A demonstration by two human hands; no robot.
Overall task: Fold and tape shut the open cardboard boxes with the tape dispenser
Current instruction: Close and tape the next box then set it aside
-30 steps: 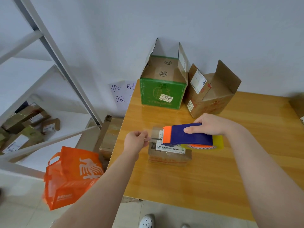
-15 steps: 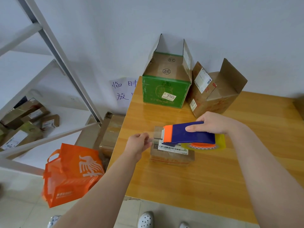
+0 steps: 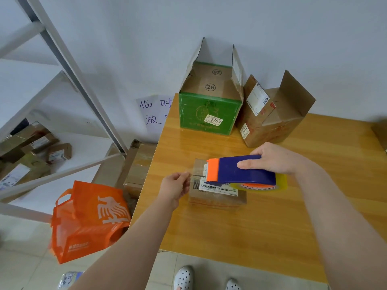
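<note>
Clear tape (image 3: 198, 174) spans the hands — left hand (image 3: 177, 187) pinching its end, right hand (image 3: 274, 156) gripping the tape dispenser (image 3: 240, 173).

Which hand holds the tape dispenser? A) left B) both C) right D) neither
C: the right hand grips the dispenser above the small box, while the left hand only pinches the tape pulled from it.

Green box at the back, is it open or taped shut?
Open: on the green box two outer flaps stand upright; the inner flaps marked 26 lie folded down.
</note>
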